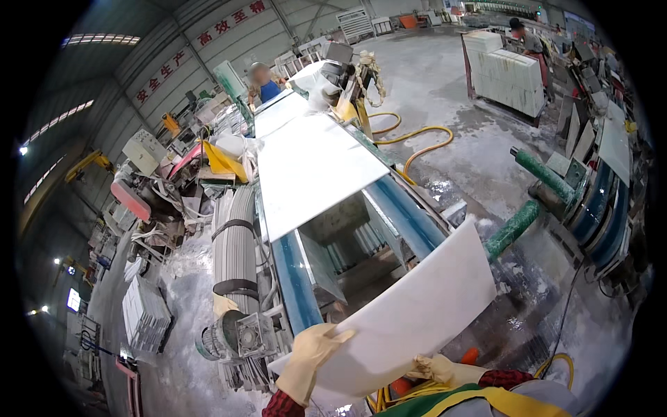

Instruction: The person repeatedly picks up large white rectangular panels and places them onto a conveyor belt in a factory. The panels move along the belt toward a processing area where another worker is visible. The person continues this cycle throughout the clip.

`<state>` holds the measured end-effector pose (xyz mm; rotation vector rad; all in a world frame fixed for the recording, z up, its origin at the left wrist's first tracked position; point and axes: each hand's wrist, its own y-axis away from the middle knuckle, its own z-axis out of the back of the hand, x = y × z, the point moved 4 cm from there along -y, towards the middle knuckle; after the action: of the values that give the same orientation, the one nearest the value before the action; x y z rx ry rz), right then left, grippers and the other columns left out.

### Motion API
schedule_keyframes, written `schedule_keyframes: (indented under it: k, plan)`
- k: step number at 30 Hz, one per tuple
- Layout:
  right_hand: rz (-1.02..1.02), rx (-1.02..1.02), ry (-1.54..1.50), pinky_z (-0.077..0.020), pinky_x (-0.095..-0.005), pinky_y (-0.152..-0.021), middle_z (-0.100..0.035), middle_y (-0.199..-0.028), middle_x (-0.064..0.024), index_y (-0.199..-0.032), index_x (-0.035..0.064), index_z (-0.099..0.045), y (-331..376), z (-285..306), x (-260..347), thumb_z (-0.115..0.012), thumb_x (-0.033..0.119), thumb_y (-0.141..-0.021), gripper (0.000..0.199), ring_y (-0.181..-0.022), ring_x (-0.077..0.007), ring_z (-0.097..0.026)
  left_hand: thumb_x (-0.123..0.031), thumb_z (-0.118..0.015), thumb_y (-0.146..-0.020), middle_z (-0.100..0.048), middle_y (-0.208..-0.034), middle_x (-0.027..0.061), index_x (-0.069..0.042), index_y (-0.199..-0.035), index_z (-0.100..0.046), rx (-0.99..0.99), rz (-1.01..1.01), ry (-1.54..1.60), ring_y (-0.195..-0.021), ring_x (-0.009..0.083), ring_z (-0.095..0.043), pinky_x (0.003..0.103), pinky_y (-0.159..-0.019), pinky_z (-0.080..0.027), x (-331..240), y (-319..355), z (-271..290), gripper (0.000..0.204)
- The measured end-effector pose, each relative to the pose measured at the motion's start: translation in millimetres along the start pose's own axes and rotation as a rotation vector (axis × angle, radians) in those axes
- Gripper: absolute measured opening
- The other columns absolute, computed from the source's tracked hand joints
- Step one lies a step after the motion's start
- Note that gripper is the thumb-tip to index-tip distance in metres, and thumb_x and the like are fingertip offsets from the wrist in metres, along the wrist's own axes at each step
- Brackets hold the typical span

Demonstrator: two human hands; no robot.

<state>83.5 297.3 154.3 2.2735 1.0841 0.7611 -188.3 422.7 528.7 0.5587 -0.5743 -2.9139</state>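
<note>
Wet factory floor (472, 139), conveyor (306, 201) ahead: you grip the white slab (410, 306), probably heavy, stiff, brittle, slippery, by its near edges, left hand (309, 351) and right hand (438, 368) both closed on it.

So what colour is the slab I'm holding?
Plain white slab, gripped by both gloved hands; the head view shows it.

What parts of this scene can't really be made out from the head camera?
- Right hand: its fingers are hidden under the white slab.
- Slab's near corner: hidden behind the left hand.
- Conveyor inside: dark, unclear.
- Two far people: too small, one blurred.
- Picture corners: black lens rim.
</note>
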Motion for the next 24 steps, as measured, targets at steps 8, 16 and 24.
schedule_keyframes:
  k: [8,16,24]
  plan:
    - [0.358,-0.032,0.375,-0.0646,-0.0427,-0.093,-0.077,-0.119,-0.015,-0.136,-0.0027,-0.067,115,-18,154,-0.074,0.016,-0.109,0.034,-0.1,-0.0263,-0.076,-0.032,-0.091,-0.098,-0.08,-0.089,0.0069,0.001,-0.113,-0.084,-0.281,-0.117,0.473,-0.081,0.0142,-0.071,0.029,-0.076,-0.056,-67,27,-13,0.037]
    - [0.97,-0.419,0.381,-0.0556,-0.0373,-0.098,-0.076,-0.12,-0.01,-0.138,-0.0008,-0.07,311,40,351,-0.078,0.022,-0.103,0.042,-0.11,-0.0206,-0.07,-0.046,-0.078,-0.106,-0.076,-0.089,0.0032,-0.002,-0.12,-0.084,-0.305,-0.26,0.68,-0.082,0.0115,-0.067,0.032,-0.076,-0.054,-267,-43,-84,0.046]
    - [1.206,-0.708,0.074,-0.0559,-0.0384,-0.096,-0.076,-0.119,-0.0078,-0.139,0.0021,-0.07,445,83,404,-0.079,0.023,-0.101,0.044,-0.109,-0.0192,-0.069,-0.049,-0.073,-0.108,-0.085,-0.106,0.0075,0.0,-0.128,-0.083,0.015,-0.315,0.924,-0.091,0.0178,-0.077,0.034,-0.083,-0.059,-419,-91,-196,0.054]
